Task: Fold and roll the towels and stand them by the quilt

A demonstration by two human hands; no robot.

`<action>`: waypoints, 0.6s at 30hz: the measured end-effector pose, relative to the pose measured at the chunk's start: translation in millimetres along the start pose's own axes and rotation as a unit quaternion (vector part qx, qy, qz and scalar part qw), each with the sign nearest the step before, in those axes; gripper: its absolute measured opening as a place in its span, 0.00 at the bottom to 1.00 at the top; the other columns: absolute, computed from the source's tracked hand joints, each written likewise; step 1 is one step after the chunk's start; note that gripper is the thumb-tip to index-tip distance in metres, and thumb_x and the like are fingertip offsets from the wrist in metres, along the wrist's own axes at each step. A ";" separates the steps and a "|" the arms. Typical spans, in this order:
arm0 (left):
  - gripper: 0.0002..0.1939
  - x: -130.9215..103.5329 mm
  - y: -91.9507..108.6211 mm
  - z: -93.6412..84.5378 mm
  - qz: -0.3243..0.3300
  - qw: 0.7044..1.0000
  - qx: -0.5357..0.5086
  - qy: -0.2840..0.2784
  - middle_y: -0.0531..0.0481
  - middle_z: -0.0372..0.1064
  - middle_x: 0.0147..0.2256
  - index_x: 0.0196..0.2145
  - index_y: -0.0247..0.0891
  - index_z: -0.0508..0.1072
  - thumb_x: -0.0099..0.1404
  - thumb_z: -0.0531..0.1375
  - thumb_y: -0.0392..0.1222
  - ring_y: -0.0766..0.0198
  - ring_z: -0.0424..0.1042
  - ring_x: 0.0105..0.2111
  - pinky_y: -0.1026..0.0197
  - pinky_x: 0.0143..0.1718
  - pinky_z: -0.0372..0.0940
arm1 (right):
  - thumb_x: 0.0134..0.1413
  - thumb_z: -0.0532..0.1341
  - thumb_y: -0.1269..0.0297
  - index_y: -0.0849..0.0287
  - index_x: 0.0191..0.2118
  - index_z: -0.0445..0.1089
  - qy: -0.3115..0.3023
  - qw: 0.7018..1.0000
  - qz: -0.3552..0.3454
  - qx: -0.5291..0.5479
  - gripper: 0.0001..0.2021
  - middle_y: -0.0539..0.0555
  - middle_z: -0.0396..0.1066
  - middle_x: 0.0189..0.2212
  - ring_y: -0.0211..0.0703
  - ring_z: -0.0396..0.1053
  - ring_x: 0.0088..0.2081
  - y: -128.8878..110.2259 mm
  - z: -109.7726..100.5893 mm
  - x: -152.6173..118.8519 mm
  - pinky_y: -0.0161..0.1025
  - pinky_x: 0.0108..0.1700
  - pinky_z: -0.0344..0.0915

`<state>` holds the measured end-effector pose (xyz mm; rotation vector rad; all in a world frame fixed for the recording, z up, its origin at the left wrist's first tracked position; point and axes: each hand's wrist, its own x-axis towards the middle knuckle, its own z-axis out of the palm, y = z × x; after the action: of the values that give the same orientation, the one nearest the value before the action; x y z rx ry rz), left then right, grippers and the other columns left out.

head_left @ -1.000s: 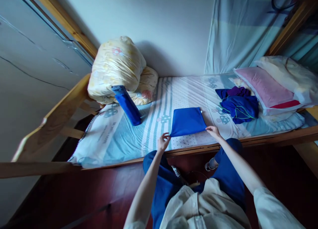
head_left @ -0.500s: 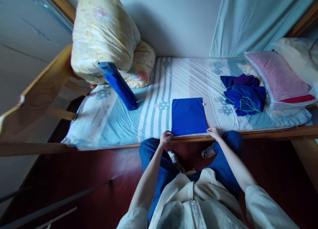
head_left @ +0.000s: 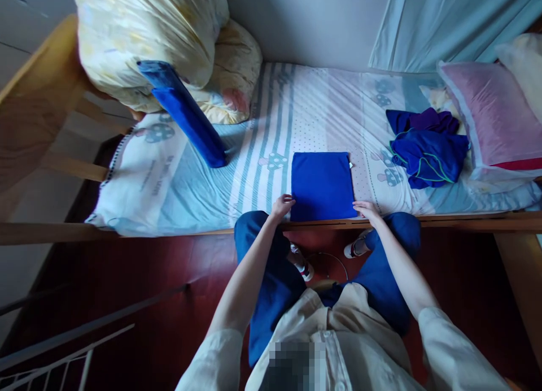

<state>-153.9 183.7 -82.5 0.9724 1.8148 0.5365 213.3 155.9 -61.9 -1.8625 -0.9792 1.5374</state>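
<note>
A flat square of folded blue cloth [head_left: 322, 185] with a small white tag on its right edge lies on the bed close to the front. Beside the cloth's left edge is my left hand [head_left: 282, 207], its fingertips touching that side with fingers stretched out. My right hand [head_left: 367, 210] meets the opposite side near the lower corner, fingers extended and slightly apart. A crumpled blue garment [head_left: 436, 159] with green piping lies farther right, a purple piece [head_left: 434, 120] behind it. On the left, a long folded blue bundle [head_left: 192, 125] leans against the bedding.
The bed [head_left: 254, 170] has a striped, mushroom-print sheet and a wooden front rail [head_left: 466, 221] by my knees. A big yellowish quilt [head_left: 148, 35] is piled at the left end. Pink pillows [head_left: 491, 114] rest at the right. A curtain [head_left: 449, 29] hangs behind.
My hands have moved from the cloth's near corners slightly up its sides, and their fingers have loosened. The view has shifted closer to the bed. The cloth stays flat.
</note>
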 end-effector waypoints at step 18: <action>0.29 136.5 52.8 13.8 0.086 0.986 -0.140 0.027 0.41 0.76 0.49 0.52 0.34 0.78 0.53 0.63 0.45 0.50 0.73 0.49 0.48 0.52 0.67 | 0.50 0.69 0.65 0.58 0.45 0.81 0.071 0.984 -0.152 -0.061 0.14 0.56 0.81 0.45 0.48 0.76 0.49 -56.1 24.2 170.6 0.49 0.57 0.71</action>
<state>-149.8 324.3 -125.4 0.9303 1.6551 0.9068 193.9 324.9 -124.5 -1.7773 -1.2475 1.1731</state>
